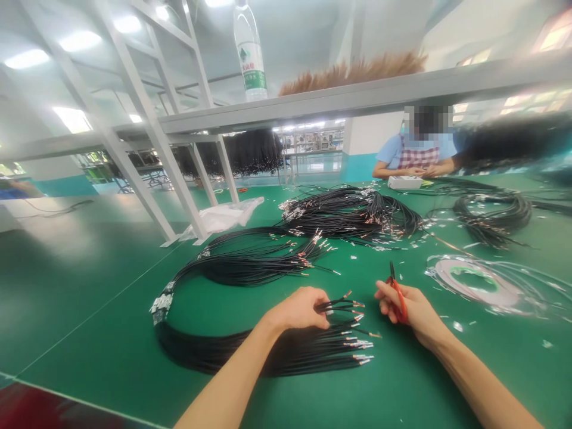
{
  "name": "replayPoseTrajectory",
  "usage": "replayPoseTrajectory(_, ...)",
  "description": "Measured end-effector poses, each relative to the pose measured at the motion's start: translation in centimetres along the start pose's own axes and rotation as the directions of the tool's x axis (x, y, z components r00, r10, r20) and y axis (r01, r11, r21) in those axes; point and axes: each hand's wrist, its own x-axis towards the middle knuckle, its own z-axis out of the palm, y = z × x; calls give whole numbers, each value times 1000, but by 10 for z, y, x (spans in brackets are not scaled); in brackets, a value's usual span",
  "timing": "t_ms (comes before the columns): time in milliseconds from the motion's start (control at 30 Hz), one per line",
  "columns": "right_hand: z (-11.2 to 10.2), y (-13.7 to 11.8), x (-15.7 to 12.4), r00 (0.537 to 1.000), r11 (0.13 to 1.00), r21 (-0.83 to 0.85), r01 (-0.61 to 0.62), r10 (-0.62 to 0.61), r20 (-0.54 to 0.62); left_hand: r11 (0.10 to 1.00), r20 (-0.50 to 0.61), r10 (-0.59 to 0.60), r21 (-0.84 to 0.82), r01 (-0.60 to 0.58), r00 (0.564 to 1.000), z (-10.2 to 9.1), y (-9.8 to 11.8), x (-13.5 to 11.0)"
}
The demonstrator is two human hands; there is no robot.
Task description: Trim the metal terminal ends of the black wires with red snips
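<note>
My left hand point(298, 308) is closed in a pinch on a few black wires point(342, 305) with metal terminals at their ends, drawn from a looped black wire bundle point(214, 348) lying on the green table point(89, 298). My right hand point(411, 310) is closed round red-handled scissors point(397, 293), whose dark blades point up and away, just right of the wire tips. More terminal ends fan out below my left hand.
Further black wire bundles point(357, 214) and a coil point(491, 211) lie farther back, with a clear tape-like reel point(473, 283) at right. A white frame leg point(179, 196) stands at left, a plastic bag point(223, 215) beside it. A bottle point(249, 50) stands on the shelf above. Another person point(417, 156) works opposite.
</note>
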Motion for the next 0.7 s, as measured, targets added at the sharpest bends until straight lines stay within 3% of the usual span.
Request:
replayPoseTrajectory(133,1,-2,-2,1000,1000,-6,8,-8,27,997,-35,7,-77,-10,999,-5,0,1)
replayPoseTrajectory(433,7,-15,-19,971,995,-67,72,-55,233,986,-68,-18,-169,6,998,-5,-4,5)
replayPoseTrajectory(700,21,-6,-16,983,965,-201,167,-147,111,987,-111,-38,-158,20,993,-2,-9,8)
